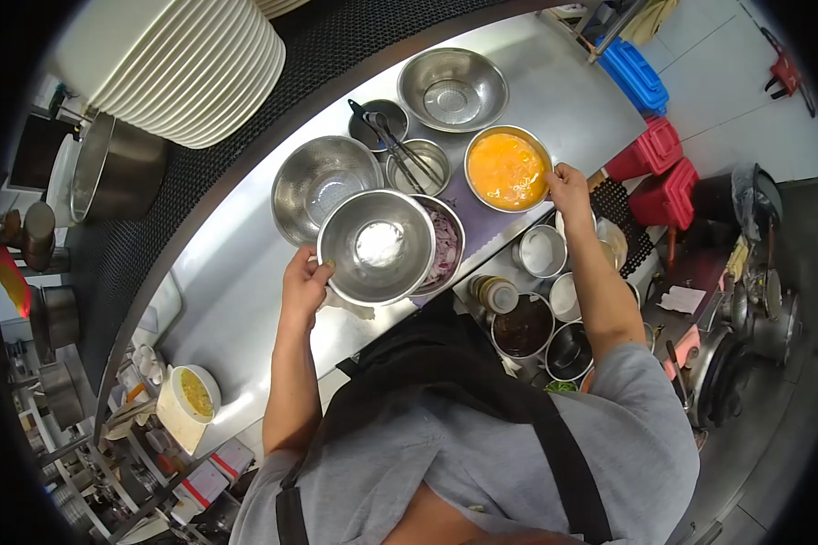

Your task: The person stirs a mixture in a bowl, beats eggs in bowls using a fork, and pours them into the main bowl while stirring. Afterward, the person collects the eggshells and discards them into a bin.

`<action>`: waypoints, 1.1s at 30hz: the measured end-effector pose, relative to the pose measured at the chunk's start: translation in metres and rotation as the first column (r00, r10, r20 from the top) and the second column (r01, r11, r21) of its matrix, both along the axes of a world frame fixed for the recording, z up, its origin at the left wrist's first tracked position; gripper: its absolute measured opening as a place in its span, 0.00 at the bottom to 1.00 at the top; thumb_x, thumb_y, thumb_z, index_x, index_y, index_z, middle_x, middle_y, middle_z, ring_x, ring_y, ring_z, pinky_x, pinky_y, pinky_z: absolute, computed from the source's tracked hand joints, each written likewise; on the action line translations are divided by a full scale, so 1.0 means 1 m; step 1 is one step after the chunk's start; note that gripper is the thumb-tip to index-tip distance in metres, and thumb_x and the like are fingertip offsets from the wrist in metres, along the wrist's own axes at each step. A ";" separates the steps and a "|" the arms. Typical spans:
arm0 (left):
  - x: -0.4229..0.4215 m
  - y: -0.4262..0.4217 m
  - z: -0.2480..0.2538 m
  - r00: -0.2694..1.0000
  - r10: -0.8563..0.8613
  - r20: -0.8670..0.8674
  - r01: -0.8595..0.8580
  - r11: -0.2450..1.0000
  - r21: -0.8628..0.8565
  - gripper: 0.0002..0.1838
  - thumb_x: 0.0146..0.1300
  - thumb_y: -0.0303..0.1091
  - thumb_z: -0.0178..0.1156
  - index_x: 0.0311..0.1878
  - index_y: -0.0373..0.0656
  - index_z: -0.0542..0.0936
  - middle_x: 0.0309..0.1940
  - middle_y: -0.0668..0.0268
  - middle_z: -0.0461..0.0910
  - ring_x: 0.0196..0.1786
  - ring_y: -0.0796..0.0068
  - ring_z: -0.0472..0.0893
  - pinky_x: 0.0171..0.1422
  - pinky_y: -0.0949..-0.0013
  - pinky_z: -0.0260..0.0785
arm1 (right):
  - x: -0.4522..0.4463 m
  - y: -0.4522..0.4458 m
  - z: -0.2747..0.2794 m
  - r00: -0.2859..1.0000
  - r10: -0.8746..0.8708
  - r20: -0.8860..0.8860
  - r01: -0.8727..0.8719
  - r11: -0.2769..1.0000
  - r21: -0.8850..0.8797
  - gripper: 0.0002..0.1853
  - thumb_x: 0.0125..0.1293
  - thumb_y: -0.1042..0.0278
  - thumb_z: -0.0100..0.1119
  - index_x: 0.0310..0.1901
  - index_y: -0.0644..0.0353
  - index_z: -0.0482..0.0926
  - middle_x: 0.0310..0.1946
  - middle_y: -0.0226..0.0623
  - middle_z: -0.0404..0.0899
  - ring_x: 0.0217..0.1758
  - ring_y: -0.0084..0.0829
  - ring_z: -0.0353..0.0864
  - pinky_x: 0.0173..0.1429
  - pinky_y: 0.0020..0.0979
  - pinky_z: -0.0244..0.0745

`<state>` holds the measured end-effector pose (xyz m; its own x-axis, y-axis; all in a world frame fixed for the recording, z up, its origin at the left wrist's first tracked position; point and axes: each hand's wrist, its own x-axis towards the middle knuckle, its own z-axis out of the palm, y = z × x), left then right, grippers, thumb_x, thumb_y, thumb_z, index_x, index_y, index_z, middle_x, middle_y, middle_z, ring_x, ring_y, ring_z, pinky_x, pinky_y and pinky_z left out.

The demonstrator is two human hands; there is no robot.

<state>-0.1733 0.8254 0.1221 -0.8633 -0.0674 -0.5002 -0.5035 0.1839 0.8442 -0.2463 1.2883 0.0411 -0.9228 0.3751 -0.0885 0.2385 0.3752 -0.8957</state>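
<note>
My left hand [306,283] is closed on the rim of an empty steel mixing bowl [359,247], thumb over the edge. That bowl partly covers a container of chopped red onion [443,243]. On the right, my right hand [568,189] grips the rim of a round metal bowl of beaten egg [506,171], bright orange-yellow and foamy. Between them stands a small metal pot [420,163] with a black-handled whisk [393,141] leaning across it. A perforated steel colander [314,173] sits just behind the left bowl.
Another steel bowl [453,89] and a dark pot [378,118] stand at the back of the steel counter [236,272]. A tall stack of white plates [195,77] rests on the raised shelf. Several pots and a sauce container [522,327] crowd the right side; a white bowl of yellow food [195,393] sits left.
</note>
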 end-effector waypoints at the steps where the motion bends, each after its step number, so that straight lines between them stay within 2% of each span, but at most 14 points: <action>1: -0.004 0.007 -0.001 1.000 0.006 -0.017 -0.006 1.000 0.030 0.10 0.62 0.22 0.56 0.47 0.38 0.75 0.26 0.67 0.81 0.24 0.84 0.72 0.28 0.76 0.59 | 0.001 0.002 0.019 1.000 0.004 -0.003 -0.004 1.000 0.017 0.13 0.58 0.68 0.54 0.22 0.68 0.71 0.15 0.42 0.75 0.18 0.30 0.79 0.24 0.31 0.75; 3: -0.014 0.018 -0.006 0.999 0.019 -0.038 -0.016 0.997 0.077 0.11 0.61 0.22 0.57 0.47 0.38 0.76 0.26 0.65 0.81 0.26 0.82 0.74 0.29 0.75 0.62 | 0.004 0.005 0.054 0.997 0.071 -0.006 -0.068 0.972 0.225 0.12 0.57 0.67 0.55 0.22 0.68 0.73 0.13 0.42 0.74 0.17 0.30 0.78 0.24 0.32 0.74; 5: -0.024 0.026 -0.016 0.994 -0.078 -0.078 0.082 0.995 0.059 0.12 0.60 0.22 0.58 0.47 0.38 0.76 0.28 0.64 0.81 0.28 0.79 0.76 0.33 0.73 0.64 | 0.003 0.020 0.061 0.997 0.071 -0.003 -0.069 0.972 0.227 0.12 0.56 0.67 0.55 0.22 0.68 0.73 0.13 0.42 0.74 0.17 0.30 0.78 0.24 0.33 0.73; 9: -0.041 0.049 -0.020 0.984 -0.147 -0.096 0.143 0.989 -0.047 0.12 0.58 0.24 0.60 0.46 0.37 0.76 0.26 0.63 0.81 0.27 0.78 0.76 0.31 0.71 0.64 | 0.007 0.026 0.090 0.997 0.073 -0.032 -0.062 0.961 0.270 0.12 0.55 0.67 0.55 0.20 0.67 0.73 0.12 0.39 0.72 0.17 0.27 0.75 0.24 0.32 0.70; 10: -0.044 0.052 -0.028 0.977 -0.165 -0.134 0.155 0.985 -0.081 0.14 0.55 0.27 0.62 0.45 0.36 0.77 0.25 0.59 0.80 0.26 0.73 0.76 0.31 0.67 0.66 | 0.009 0.025 0.100 0.996 0.080 -0.034 -0.066 0.949 0.309 0.13 0.55 0.67 0.55 0.20 0.67 0.72 0.12 0.38 0.72 0.17 0.26 0.74 0.23 0.31 0.69; 11: -0.048 0.055 -0.034 0.977 -0.160 -0.138 0.151 0.986 -0.074 0.14 0.55 0.27 0.62 0.45 0.36 0.77 0.25 0.59 0.80 0.26 0.73 0.76 0.31 0.67 0.66 | 0.009 0.024 0.107 0.995 0.088 -0.036 -0.070 0.936 0.346 0.13 0.55 0.67 0.55 0.20 0.67 0.72 0.12 0.37 0.71 0.17 0.25 0.74 0.23 0.31 0.68; 13: -0.052 0.064 -0.036 0.953 -0.231 -0.195 0.192 0.961 -0.201 0.14 0.53 0.29 0.63 0.43 0.35 0.78 0.24 0.55 0.79 0.26 0.68 0.78 0.33 0.65 0.68 | 0.009 0.025 0.114 0.994 0.100 -0.042 -0.080 0.935 0.346 0.13 0.55 0.67 0.55 0.20 0.67 0.72 0.12 0.37 0.70 0.16 0.25 0.73 0.22 0.31 0.68; 14: -0.054 0.069 -0.038 0.954 -0.227 -0.195 0.185 0.959 -0.213 0.15 0.52 0.31 0.64 0.43 0.36 0.78 0.25 0.51 0.80 0.29 0.60 0.80 0.35 0.61 0.70 | 0.008 0.026 0.118 0.992 0.116 -0.055 -0.087 0.924 0.373 0.13 0.55 0.67 0.55 0.20 0.67 0.72 0.12 0.36 0.70 0.16 0.24 0.72 0.22 0.31 0.67; 15: -0.057 0.073 -0.039 0.955 -0.224 -0.195 0.182 0.961 -0.211 0.15 0.52 0.31 0.64 0.43 0.36 0.78 0.25 0.51 0.80 0.29 0.60 0.80 0.35 0.61 0.70 | 0.008 0.025 0.122 0.989 0.131 -0.067 -0.094 0.912 0.399 0.13 0.56 0.67 0.55 0.20 0.67 0.72 0.12 0.36 0.70 0.16 0.24 0.71 0.21 0.31 0.67; 17: -0.060 0.080 -0.039 0.923 -0.292 -0.251 0.212 0.930 -0.299 0.15 0.52 0.32 0.64 0.43 0.36 0.79 0.28 0.50 0.81 0.32 0.53 0.82 0.39 0.57 0.71 | 0.008 0.021 0.130 0.988 0.140 -0.067 -0.103 0.917 0.386 0.13 0.55 0.66 0.56 0.21 0.67 0.72 0.12 0.40 0.70 0.16 0.27 0.72 0.23 0.33 0.68; 18: -0.060 0.084 -0.038 0.914 -0.288 -0.285 0.199 0.932 -0.302 0.15 0.52 0.33 0.63 0.42 0.35 0.79 0.29 0.48 0.81 0.35 0.49 0.82 0.41 0.54 0.72 | 0.007 0.020 0.133 0.984 0.156 -0.082 -0.101 0.881 0.461 0.13 0.55 0.66 0.57 0.21 0.68 0.73 0.13 0.42 0.71 0.17 0.29 0.73 0.25 0.34 0.68; 22: -0.064 0.096 -0.036 0.916 -0.295 -0.272 0.221 0.937 -0.272 0.14 0.53 0.32 0.61 0.41 0.35 0.79 0.31 0.47 0.82 0.37 0.48 0.82 0.44 0.55 0.72 | 0.007 0.006 0.155 0.981 0.190 -0.030 -0.132 0.779 0.613 0.13 0.54 0.64 0.58 0.23 0.68 0.74 0.15 0.48 0.71 0.19 0.37 0.76 0.28 0.38 0.70; 26: -0.062 0.104 -0.022 0.921 -0.288 -0.260 0.208 0.932 -0.296 0.14 0.52 0.32 0.61 0.42 0.36 0.79 0.33 0.45 0.82 0.39 0.47 0.82 0.47 0.55 0.72 | 0.008 -0.004 0.171 0.982 0.190 -0.009 -0.143 0.766 0.627 0.13 0.54 0.64 0.59 0.24 0.67 0.74 0.15 0.48 0.71 0.19 0.38 0.76 0.28 0.38 0.70; 33: -0.065 0.111 -0.039 0.921 -0.302 -0.245 0.230 0.931 -0.283 0.16 0.53 0.31 0.60 0.45 0.35 0.78 0.38 0.43 0.82 0.44 0.43 0.81 0.51 0.52 0.72 | 0.009 -0.014 0.189 0.983 0.185 0.014 -0.140 0.691 0.709 0.13 0.54 0.64 0.59 0.26 0.69 0.75 0.20 0.54 0.74 0.25 0.48 0.78 0.34 0.42 0.71</action>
